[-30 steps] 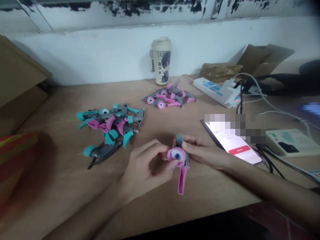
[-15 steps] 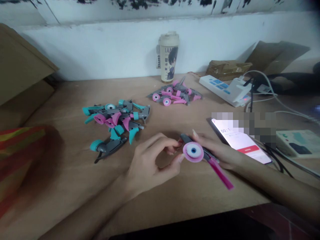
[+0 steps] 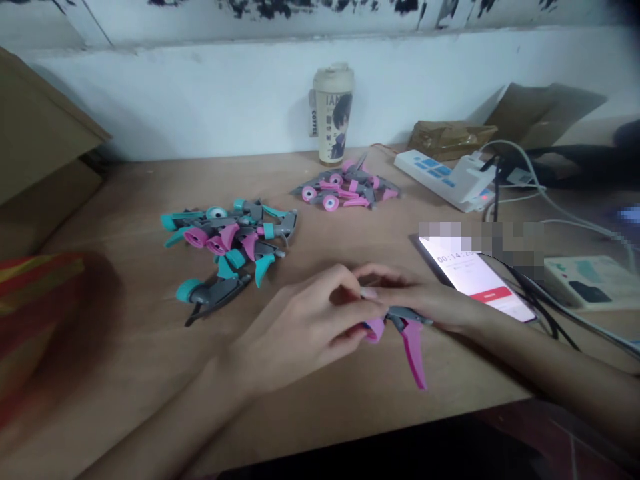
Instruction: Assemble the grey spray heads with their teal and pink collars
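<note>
A grey-and-pink plastic piece (image 3: 414, 353) with a long pink lever is between my hands, its lever pointing down toward the table's near edge. My left hand (image 3: 310, 317) is closed, its fingers pressed at the pink round end, which they mostly cover. My right hand (image 3: 425, 297) is closed over the grey body from above, and its fingertips meet those of the left. To the left lies a pile of similar teal, pink and grey pieces (image 3: 233, 230). One teal-and-grey piece (image 3: 215, 293) lies at the front of that pile.
Further back is a group of pink-and-grey pieces (image 3: 345, 188), in front of a coffee cup (image 3: 334, 117). A lit phone (image 3: 475, 277), a power strip (image 3: 440, 177), cables and a small box (image 3: 590, 283) occupy the right. Cardboard (image 3: 45, 127) stands at left.
Both hands have come together over the piece. Its round eye-like end, facing me before, is now turned and mostly hidden by the left fingers. The pink lever has swung to point more steeply down.
</note>
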`<state>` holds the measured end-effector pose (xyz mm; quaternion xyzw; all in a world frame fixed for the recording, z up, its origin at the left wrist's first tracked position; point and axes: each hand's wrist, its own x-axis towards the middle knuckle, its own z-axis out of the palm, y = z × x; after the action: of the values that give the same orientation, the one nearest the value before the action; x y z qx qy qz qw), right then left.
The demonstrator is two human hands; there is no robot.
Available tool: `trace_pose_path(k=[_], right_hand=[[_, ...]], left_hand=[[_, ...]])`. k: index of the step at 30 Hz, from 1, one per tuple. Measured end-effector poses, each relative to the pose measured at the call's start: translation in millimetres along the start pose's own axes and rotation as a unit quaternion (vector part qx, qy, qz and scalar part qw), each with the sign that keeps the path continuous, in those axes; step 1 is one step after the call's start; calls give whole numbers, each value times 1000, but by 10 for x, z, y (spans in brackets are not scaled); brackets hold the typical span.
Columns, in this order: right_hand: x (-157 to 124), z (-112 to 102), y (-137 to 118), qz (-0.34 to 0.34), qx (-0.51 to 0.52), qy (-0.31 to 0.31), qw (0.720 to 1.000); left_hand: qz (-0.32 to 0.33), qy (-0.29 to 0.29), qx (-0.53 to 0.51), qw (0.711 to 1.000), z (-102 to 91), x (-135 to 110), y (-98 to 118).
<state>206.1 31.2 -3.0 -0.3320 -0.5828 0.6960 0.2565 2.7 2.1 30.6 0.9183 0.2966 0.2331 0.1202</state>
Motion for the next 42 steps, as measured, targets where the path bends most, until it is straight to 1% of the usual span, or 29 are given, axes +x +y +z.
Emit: trace_pose_path(k=[1, 2, 4, 5, 7, 8, 10, 14, 20, 24, 29, 34, 42], right_hand=[[1, -5, 5, 3, -7, -4, 1000], [3, -8, 12, 6, -9, -5, 1000], [5, -12, 27, 8, -1, -1, 1000], [6, -13, 35, 5, 4, 5, 1000], [9, -13, 51, -7, 10, 21, 1000], [11, -12, 60, -13, 10, 31, 999], [17, -9, 77, -22, -1, 60, 998], [32, 3, 101, -34, -30, 106, 993], [56, 11, 108, -52, -22, 120, 991], [70, 8, 128, -54, -27, 133, 989], [70, 24, 148, -53, -9, 145, 988], [65, 41, 176, -51, -4, 150, 987], [47, 82, 172, -59, 7, 193, 979]], left_hand=[[-8, -7, 6, 1000, -9, -1, 15], [-19, -2, 11, 1000, -13, 1, 31], [-30, 21, 31, 999, -1, 15, 60], [-19, 33, 52, 998, 12, 25, 68], [32, 46, 110, 992, 42, 44, 67], [59, 44, 137, 988, 54, 51, 61], [85, 42, 171, 981, 67, 62, 40], [80, 53, 200, 975, 63, 64, -2], [116, 62, 243, 961, 57, 35, -36], [115, 57, 263, 956, 40, 26, -25], [116, 65, 262, 956, 45, 24, -41], [116, 84, 244, 959, 103, 7, -76], [81, 154, 174, 969, 201, 17, -106]])
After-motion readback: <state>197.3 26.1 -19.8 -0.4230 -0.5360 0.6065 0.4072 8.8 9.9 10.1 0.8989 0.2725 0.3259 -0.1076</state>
